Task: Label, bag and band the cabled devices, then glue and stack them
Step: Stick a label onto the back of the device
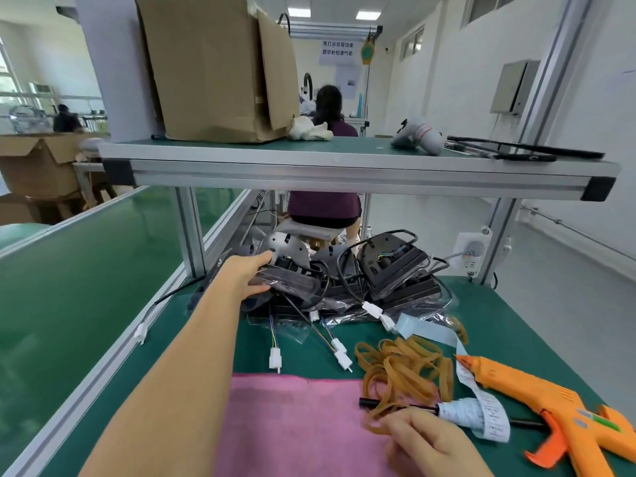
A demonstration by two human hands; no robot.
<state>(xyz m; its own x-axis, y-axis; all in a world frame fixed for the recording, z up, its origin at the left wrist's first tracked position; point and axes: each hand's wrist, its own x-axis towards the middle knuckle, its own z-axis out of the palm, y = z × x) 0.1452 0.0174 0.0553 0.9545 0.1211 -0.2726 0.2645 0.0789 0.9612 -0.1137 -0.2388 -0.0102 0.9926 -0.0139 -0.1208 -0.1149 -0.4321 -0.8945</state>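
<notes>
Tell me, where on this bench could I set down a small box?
Bare green mat lies right-rear, between the device pile and the glue gun. The pink cloth is mostly bare. Crowded: the rubber bands by the right hand, and where the left hand reaches.

Your left hand [246, 278] lies against the pile of bagged devices [389, 280], but you cannot tell whether it grips one. The number of devices is lost under overlapping glossy bags. Your right hand [425, 442] curls at the edge of the rubber bands [395, 373], and any contact is hidden. The glue gun [537, 404] and pink cloth [292, 425] run past the lower edge. Print on the label strip [481, 406] is too small to read.
</notes>
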